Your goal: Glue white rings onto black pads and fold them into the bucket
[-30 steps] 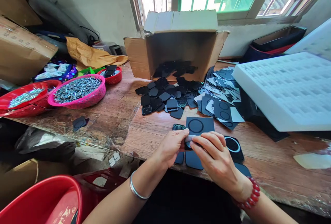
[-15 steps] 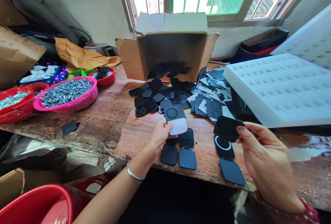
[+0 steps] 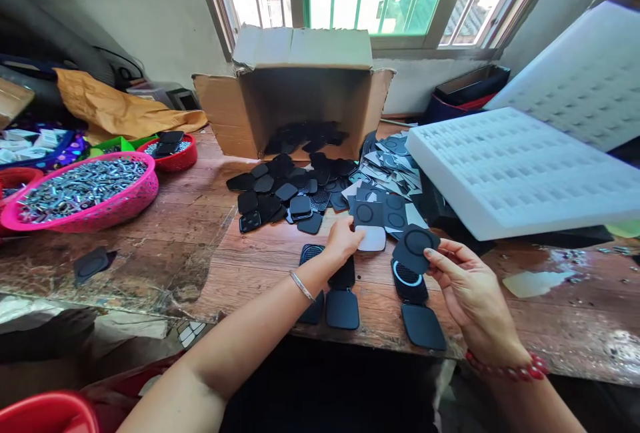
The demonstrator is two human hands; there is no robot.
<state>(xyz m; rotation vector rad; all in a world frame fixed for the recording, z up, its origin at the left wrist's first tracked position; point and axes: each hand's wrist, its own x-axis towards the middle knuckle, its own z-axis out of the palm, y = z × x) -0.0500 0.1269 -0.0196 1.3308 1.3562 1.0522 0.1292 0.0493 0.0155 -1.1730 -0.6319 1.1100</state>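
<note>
My left hand (image 3: 345,241) pinches a thin sheet, its grey part with a ring mark (image 3: 369,211) above a white rounded part (image 3: 371,239), close to the pile of similar sheets. Between the thumb and fingers of my right hand (image 3: 463,286) is a dark square sticker with a ring mark (image 3: 414,249). It hangs just above an unfolded black hinged case (image 3: 424,326), whose upper panel shows a white ring (image 3: 407,275). Under my left wrist lie further unfolded cases, one with its lower panel (image 3: 343,309) in sight; my forearm partly covers them.
Behind my hands are a heap of black panels (image 3: 286,191) and loose grey and white sheets (image 3: 395,169). A cardboard box (image 3: 220,113) lies open toward me. White foam trays (image 3: 450,179) stand right; a pink basket (image 3: 145,193) of metal parts stands left.
My left hand has moved the grey-and-white sheet right and away from me, toward the sheet pile. My right hand still holds the dark sticker, now turned to show its ring. The view has shifted right.
</note>
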